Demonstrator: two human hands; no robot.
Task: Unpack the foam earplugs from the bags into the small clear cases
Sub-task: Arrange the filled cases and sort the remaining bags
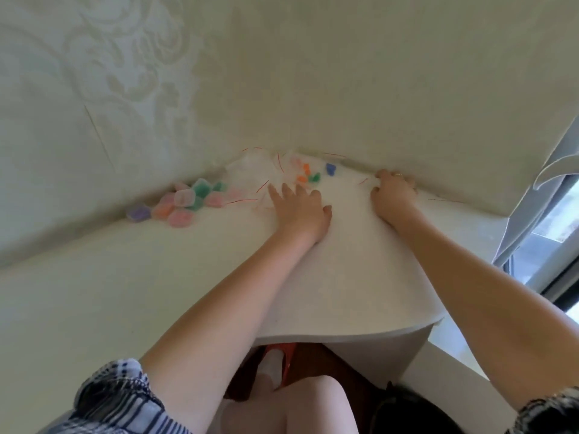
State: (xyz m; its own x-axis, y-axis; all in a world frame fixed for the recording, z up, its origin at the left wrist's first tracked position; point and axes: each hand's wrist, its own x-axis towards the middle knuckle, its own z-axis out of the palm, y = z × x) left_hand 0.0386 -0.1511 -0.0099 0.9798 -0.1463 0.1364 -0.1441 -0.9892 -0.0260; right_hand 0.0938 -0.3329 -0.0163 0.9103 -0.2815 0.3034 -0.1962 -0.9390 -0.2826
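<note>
Earplugs (pixel 308 174) in orange, green and blue lie loose on the white table (pixel 329 277) at its far edge, by the wall. Left of them sits a heap of clear bags (pixel 253 170) with red seal lines, and farther left a cluster of small clear cases (pixel 178 205) holding coloured plugs. The left hand (pixel 299 208) lies flat, fingers spread, touching the bags. The right hand (pixel 393 195) curls at the far right; whether it grips anything is unclear.

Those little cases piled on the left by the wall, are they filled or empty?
Filled, by the look of it: the cases show purple, orange, pink and green through their clear walls. The picture is too blurred to make out individual earplugs.
</note>
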